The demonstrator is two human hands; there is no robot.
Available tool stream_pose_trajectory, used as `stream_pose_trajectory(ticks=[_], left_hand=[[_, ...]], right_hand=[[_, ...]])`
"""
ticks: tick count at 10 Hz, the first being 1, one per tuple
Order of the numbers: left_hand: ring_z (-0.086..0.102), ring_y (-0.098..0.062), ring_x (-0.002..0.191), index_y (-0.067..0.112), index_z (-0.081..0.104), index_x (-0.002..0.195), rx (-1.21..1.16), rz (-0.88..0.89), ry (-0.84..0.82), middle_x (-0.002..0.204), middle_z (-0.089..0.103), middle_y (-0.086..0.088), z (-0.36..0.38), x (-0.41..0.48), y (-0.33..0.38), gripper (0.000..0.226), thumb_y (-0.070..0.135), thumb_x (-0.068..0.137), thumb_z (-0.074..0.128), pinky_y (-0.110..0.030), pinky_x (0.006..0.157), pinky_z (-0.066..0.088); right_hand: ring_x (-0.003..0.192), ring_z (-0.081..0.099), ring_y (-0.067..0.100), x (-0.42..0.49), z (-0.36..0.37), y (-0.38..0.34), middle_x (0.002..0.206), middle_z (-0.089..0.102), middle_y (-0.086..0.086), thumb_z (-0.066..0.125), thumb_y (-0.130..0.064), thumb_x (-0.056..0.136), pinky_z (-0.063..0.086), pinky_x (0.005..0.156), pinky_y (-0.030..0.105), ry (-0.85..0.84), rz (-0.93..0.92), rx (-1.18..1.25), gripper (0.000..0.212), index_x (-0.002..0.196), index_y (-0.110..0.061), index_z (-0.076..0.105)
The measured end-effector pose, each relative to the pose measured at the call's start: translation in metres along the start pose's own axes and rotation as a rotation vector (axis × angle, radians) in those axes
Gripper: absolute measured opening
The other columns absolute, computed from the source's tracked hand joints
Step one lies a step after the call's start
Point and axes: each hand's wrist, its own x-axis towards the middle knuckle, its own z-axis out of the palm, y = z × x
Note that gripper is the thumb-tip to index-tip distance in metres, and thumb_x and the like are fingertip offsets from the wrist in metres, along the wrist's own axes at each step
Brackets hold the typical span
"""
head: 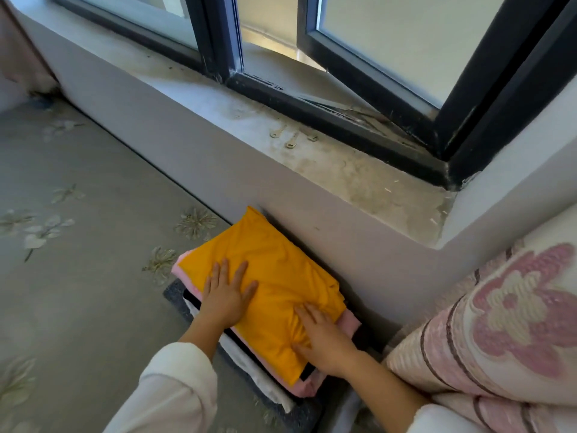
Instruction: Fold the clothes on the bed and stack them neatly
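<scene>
A folded orange garment [268,264] lies on top of a stack of folded clothes on the bed, against the wall under the window. Beneath it show a pink layer [349,323], a white layer [265,382] and a dark grey one [175,292] at the bottom. My left hand [226,295] rests flat on the orange cloth's near left part, fingers spread. Flat on the near right part lies my right hand [321,335], with the cloth bunched into wrinkles around its fingers. Neither hand holds anything.
The bed's grey sheet with a flower print [78,245] stretches to the left. A rolled pink-and-cream quilt [499,323] lies at the right. Above the stack runs a dusty window sill [327,164] with three small keys [292,139], below a dark-framed window [374,98].
</scene>
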Motion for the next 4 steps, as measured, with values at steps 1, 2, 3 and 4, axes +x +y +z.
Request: stream_pose_trajectory(ticks=[1,2,3,4], left_hand=[[-0.017,-0.026,0.145,0.032,-0.007,0.151,0.000,-0.007,0.005,0.158,-0.018,-0.007,-0.004,-0.001,0.009,0.064,0.058,0.096,0.016,-0.044,0.117,-0.006],[-0.015,-0.028,0.145,0.028,-0.005,0.152,0.076,0.050,0.031,0.158,-0.015,-0.009,0.000,-0.018,0.017,0.064,0.056,0.098,0.015,-0.047,0.116,-0.003],[-0.013,-0.028,0.146,0.025,-0.001,0.152,0.114,0.107,0.075,0.159,-0.013,-0.008,0.008,-0.050,0.026,0.069,0.058,0.094,0.011,-0.050,0.116,-0.002],[-0.016,-0.025,0.146,0.023,-0.001,0.153,0.111,0.194,0.076,0.159,-0.016,-0.005,0.021,-0.081,0.036,0.064,0.051,0.100,0.022,-0.052,0.115,-0.003]], right_hand=[[0.146,0.012,0.024,-0.002,-0.005,-0.004,0.161,-0.001,-0.001,0.048,-0.043,0.096,0.023,0.116,0.040,0.008,0.025,0.013,0.076,0.153,-0.024,0.001],[0.142,0.024,0.025,-0.006,-0.010,-0.006,0.160,0.010,0.000,0.051,-0.042,0.095,0.030,0.112,0.039,0.047,0.073,0.036,0.073,0.153,-0.021,0.010],[0.130,0.040,0.024,-0.019,-0.012,-0.013,0.149,0.036,0.005,0.053,-0.035,0.093,0.039,0.103,0.039,0.162,0.108,0.133,0.058,0.144,-0.015,0.034],[0.128,0.043,0.024,-0.031,-0.020,-0.022,0.144,0.041,0.006,0.053,-0.033,0.095,0.039,0.102,0.034,0.310,0.130,0.218,0.052,0.141,-0.014,0.039]])
